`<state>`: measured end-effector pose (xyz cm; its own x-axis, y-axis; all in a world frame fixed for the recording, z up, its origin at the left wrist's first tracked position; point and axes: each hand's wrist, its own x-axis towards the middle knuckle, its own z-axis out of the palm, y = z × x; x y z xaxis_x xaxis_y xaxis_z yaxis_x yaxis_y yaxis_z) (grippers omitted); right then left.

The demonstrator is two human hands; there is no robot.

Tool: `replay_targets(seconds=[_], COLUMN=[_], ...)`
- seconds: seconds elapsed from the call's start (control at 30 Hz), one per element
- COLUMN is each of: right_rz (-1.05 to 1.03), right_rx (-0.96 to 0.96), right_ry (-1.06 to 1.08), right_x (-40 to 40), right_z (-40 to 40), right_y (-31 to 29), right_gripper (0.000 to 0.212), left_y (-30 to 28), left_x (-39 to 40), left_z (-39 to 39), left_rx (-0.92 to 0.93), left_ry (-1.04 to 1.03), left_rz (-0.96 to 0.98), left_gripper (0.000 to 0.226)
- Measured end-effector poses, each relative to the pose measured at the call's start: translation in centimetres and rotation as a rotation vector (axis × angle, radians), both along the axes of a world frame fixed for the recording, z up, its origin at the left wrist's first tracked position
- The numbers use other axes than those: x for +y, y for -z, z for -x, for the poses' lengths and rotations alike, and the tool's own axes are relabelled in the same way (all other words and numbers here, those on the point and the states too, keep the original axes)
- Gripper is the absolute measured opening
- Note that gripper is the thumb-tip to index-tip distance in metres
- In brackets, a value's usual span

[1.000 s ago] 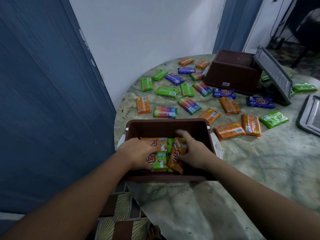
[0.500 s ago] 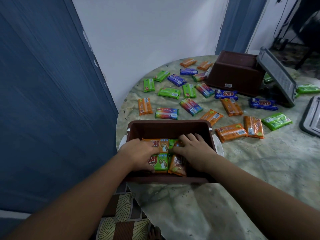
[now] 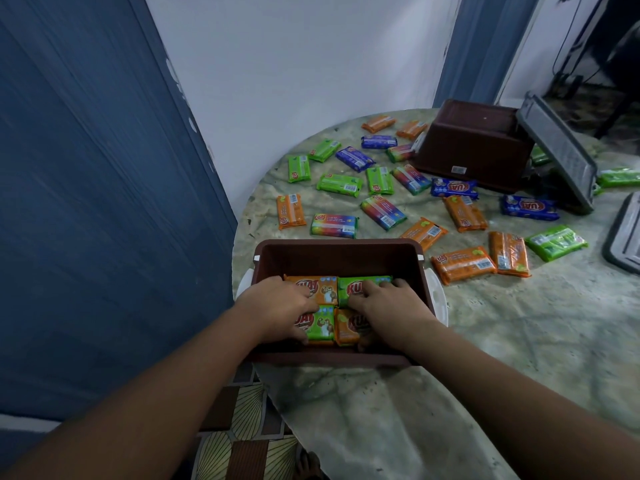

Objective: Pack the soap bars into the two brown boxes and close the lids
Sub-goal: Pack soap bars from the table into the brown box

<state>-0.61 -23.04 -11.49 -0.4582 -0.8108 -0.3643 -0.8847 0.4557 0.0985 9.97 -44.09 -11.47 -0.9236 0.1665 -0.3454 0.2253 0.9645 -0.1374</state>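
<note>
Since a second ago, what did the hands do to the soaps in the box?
The right hand was tucking a tilted orange soap bar into the near brown box; now that bar lies flat beside the others, making a neat block of four, with the fingers flat on top. The left hand stayed resting on the left-side bars. The loose bars on the table did not move.

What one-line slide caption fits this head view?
Both hands, left and right, press soap bars flat in the near brown box; many bars remain on the table.
</note>
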Motion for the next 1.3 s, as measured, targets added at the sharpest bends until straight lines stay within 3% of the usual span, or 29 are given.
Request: replay_targets(seconds=[0.33, 0.43, 0.53, 0.63, 0.73, 0.87, 1.13, 1.3], right_rz=[0.027, 0.196, 0.435, 0.538, 0.462, 0.404, 0.398, 0.400], right_rx=[-0.008, -0.019, 0.056, 0.149, 0.100, 0.066, 0.028, 0.047], right_ry=[0.013, 0.052, 0.078, 0.143, 0.194, 0.206, 0.241, 0.275], right_x=[0.1, -0.1, -0.4, -0.9, -1.3, -2.1, -4.8, -7.4], right_z=[-0.3, -0.3, 0.8, 2.9, 5.0, 6.0, 7.6, 8.5], right_y=[-0.2, -1.0, -1.9, -2.4, -2.1, -1.3, -1.3, -1.2], right_gripper=[0.090, 0.076, 0.050, 0.052, 0.061, 0.044, 0.034, 0.033], left_y=[0.6, 0.3, 0.1, 0.3, 0.8, 1.2, 1.2, 1.0], left_x=[-0.2, 0.0, -0.2, -0.6, -0.9, -1.4, -4.8, -8.0], left_z=[0.1, -0.1, -0.6, -0.4, 0.3, 0.9, 2.7, 4.3], left_rx=[0.003, 0.147, 0.467, 0.601, 0.497, 0.459, 0.425, 0.412], left_ry=[0.025, -0.003, -0.204, -0.543, -0.709, -0.793, -0.788, -0.728], left_rz=[0.042, -0.009, -0.141, -0.070, -0.098, -0.238, -0.297, -0.231], left_gripper=[0.065, 0.069, 0.072, 0.085, 0.087, 0.070, 0.062, 0.060])
